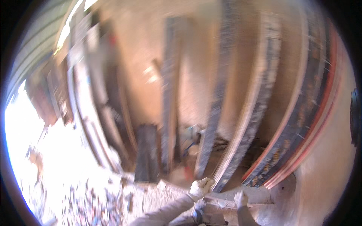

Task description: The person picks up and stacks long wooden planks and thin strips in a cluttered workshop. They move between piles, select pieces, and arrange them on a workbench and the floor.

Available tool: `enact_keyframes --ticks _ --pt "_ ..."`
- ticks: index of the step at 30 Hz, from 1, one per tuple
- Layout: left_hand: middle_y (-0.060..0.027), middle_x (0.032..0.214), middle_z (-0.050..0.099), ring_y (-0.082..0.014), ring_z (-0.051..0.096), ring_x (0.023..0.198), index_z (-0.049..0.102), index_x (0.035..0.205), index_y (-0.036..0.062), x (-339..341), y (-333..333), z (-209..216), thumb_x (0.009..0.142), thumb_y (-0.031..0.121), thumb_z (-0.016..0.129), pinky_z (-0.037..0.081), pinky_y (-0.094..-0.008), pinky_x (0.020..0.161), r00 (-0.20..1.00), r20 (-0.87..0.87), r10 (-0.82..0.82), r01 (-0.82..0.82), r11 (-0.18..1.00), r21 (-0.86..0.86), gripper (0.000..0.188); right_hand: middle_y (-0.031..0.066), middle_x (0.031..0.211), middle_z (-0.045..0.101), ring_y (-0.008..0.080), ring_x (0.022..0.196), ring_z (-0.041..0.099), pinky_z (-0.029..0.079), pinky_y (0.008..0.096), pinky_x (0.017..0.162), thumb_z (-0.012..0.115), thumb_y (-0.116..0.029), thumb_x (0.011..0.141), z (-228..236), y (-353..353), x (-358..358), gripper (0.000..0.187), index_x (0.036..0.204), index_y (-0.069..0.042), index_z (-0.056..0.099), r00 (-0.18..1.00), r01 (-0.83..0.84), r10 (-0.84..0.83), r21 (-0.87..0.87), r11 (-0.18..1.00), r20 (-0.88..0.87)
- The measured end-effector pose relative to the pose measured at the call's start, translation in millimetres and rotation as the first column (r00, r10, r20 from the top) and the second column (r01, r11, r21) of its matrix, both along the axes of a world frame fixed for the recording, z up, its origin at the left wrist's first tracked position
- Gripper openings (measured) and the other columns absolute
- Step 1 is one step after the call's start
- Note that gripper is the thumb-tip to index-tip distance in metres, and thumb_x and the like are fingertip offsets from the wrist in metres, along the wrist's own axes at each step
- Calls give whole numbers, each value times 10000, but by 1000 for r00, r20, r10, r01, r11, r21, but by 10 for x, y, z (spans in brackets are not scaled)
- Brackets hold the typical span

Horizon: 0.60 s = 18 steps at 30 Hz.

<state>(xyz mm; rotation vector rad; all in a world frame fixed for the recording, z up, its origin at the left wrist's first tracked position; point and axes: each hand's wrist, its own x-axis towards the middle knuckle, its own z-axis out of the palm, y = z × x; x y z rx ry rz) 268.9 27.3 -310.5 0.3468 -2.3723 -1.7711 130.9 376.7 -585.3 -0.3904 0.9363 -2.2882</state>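
Note:
My left hand (201, 189), in a whitish glove, is closed beside the lower end of a long leaning plank (252, 109) with a pale edge and a dark, scuffed face. It looks close to the plank's left edge; whether it touches or grips it I cannot tell. To the right, lower down, my right hand (241, 198), also gloved, is curled closed in front of a grey strip at the wall's foot. What either hand holds, if anything, is hidden by the fingers and motion blur.
More dark planks (220, 90) lean upright against a tan wall (143, 41). Red-edged boards (298, 132) stand at the right, and a short dark board (146, 152) stands left of centre. Pale boards (88, 101) lean farther left. Scattered debris (94, 201) covers the ground at lower left.

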Motion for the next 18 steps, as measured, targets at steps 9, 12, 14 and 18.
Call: enact_keyframes --ticks 9,12,14,18 --pt "-182 885 740 -399 722 861 727 985 101 3810 -1077 -1008 1067 443 555 565 -472 778 755 260 602 -584 798 -151 391 18 677 598 162 556 553 410 330 485 550 -415 1069 -387 -1674 2207 408 787 -127 615 847 -441 388 889 127 364" --pt "-176 874 737 -402 722 866 721 1031 113 4790 -1090 -1110 1051 449 587 562 -472 773 498 171 850 -837 523 -163 362 17 677 603 162 541 544 395 337 468 532 -437 1070 -333 -2341 2342 420 801 -126 621 795 -386 520 922 35 313" --pt "-159 806 717 -284 722 762 715 1138 127 5257 -1203 -1009 1064 293 599 555 -420 707 395 302 867 -886 447 -124 216 16 676 606 163 530 538 385 341 456 521 -452 1071 -255 -2818 2450 430 811 -126 625 768 -341 574 940 -7 283" --pt "-95 831 735 -136 694 697 653 1317 140 6093 -1421 -1141 1054 62 526 562 -346 655 202 148 968 -979 202 18 302 15 675 613 163 509 526 365 350 434 498 -482 1072 -227 -3812 2886 452 831 -125 632 687 -285 672 953 -100 276"
